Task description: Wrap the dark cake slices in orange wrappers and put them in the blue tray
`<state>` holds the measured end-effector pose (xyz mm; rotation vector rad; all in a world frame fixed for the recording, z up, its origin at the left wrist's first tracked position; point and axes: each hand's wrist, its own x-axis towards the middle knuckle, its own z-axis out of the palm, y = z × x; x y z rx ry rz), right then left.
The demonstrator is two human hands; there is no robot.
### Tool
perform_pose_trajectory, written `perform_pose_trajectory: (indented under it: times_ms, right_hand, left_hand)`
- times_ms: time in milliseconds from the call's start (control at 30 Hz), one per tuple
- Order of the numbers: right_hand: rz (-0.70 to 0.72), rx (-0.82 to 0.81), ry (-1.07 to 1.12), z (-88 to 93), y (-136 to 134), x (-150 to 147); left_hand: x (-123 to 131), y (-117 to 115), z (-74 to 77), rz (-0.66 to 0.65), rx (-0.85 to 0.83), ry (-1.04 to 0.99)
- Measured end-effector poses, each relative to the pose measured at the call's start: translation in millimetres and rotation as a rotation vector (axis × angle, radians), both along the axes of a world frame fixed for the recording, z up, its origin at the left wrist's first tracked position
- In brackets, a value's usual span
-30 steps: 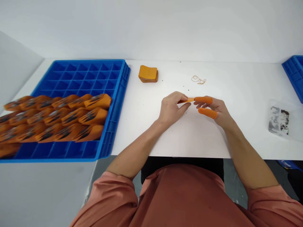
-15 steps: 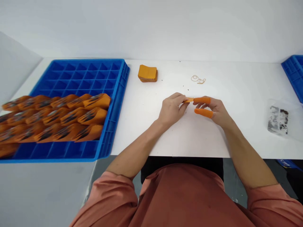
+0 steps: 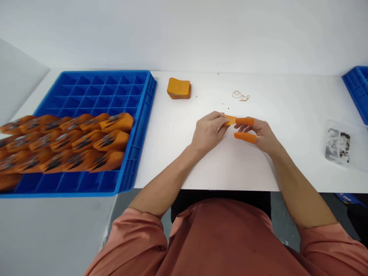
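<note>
My left hand (image 3: 207,131) and my right hand (image 3: 260,133) meet over the middle of the white table (image 3: 281,161). Between them they pinch a small flat orange piece (image 3: 230,120). The left fingers close on its left end. My right hand wears orange finger cots on the thumb and forefinger, and the forefinger tip touches the piece's right end. A small stack of the same orange pieces (image 3: 179,88) lies farther back on the table.
A blue compartment tray (image 3: 97,96) sits at the left, its near rows filled with several orange bundles (image 3: 86,142). Rubber bands (image 3: 240,96) lie beyond my hands. A clear plastic bag (image 3: 339,145) rests at the right, and another blue tray's corner (image 3: 356,88) shows at far right.
Both hands have drawn slightly closer together and shifted a little up the table with the orange piece; the piece now shows more of its flat face.
</note>
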<state>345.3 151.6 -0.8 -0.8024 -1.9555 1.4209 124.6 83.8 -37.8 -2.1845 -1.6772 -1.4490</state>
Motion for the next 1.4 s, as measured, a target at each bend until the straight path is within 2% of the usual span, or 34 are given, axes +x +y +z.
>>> perform_pose_trajectory:
  times_ms: [367,600,833,1133,1400]
  right_hand:
    - [0.024,0.039,-0.024,-1.7,0.2,-1.0]
    - [0.152,-0.161,-0.090,1.3,-1.1,3.4]
    - [0.237,-0.252,-0.132,3.1,-1.2,1.9]
    - [0.305,-0.196,-0.149,-0.2,-2.1,0.8]
    - [0.184,-0.069,-0.167,-6.9,-1.2,0.0]
  left_hand:
    - [3.6,-2.1,1.6,-0.018,0.021,0.004]
    - [6.5,-5.0,3.2,-0.036,-0.087,-0.108]
    - [9.9,-8.1,5.0,-0.071,-0.131,-0.149]
    - [13.6,-10.3,7.3,-0.101,-0.119,-0.179]
    - [10.4,-10.5,16.7,-0.147,-0.067,-0.278]
